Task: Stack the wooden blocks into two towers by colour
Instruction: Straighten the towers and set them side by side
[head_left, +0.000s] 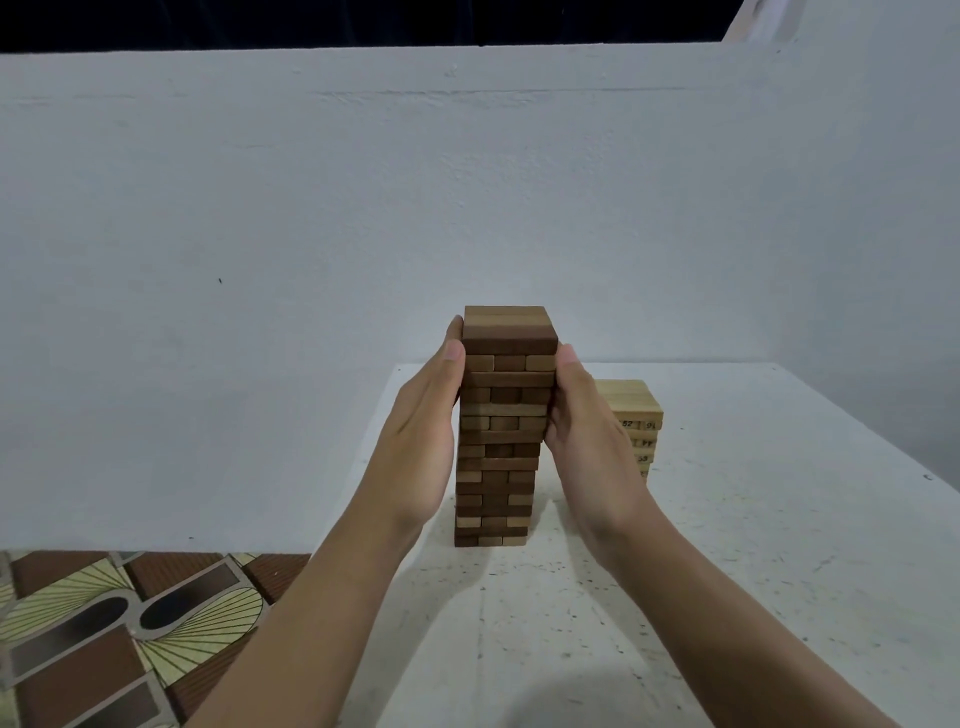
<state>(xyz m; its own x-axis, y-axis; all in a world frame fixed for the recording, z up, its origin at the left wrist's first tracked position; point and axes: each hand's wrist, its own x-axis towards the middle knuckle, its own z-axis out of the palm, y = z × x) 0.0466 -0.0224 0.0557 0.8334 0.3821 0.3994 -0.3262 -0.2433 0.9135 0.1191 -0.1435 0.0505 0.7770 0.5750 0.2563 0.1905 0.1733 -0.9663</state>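
A tall tower of dark and mid-brown wooden blocks (501, 415) stands on the white table (753, 545) near its left edge. My left hand (426, 415) presses flat against the tower's left side, fingers straight and reaching near the top. My right hand (587, 431) presses the tower's right side with straight fingers, thumb up by the second layer. Behind my right hand stands a shorter tower of pale numbered blocks (636, 415), partly hidden by that hand.
A white wall rises close behind the table. To the left of the table's edge lies a patterned tiled floor (104, 639). The table's right side and front show speckled bare surface.
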